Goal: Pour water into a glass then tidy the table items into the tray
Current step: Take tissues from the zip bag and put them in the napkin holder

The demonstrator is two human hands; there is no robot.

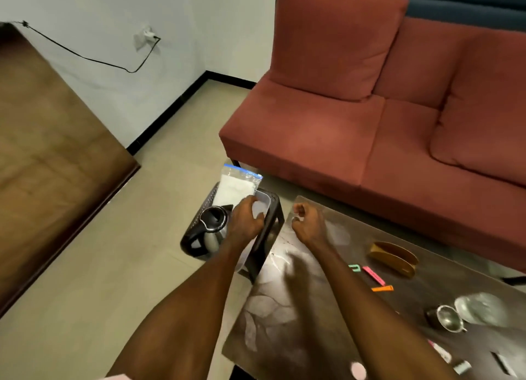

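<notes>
here, left grip (247,219) grasps clear container (261,206); right grip (308,221) clenched; no legible writing.

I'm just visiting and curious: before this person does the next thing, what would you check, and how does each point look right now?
1. Left hand has hold of the clear plastic container: cannot tell; its fingers lie on the rim.
2. Container sits on the black stool: ok.
3. Electric kettle is upright beside it: ok.
4. Zip bag is clear of the kettle: ok; it lies behind.
5. Right hand is free: not ok; it is curled, with something small and white at the fingertips.
6. Coffee table is tidied: not ok; coloured clips, a metal strainer and a wooden holder remain.
</notes>
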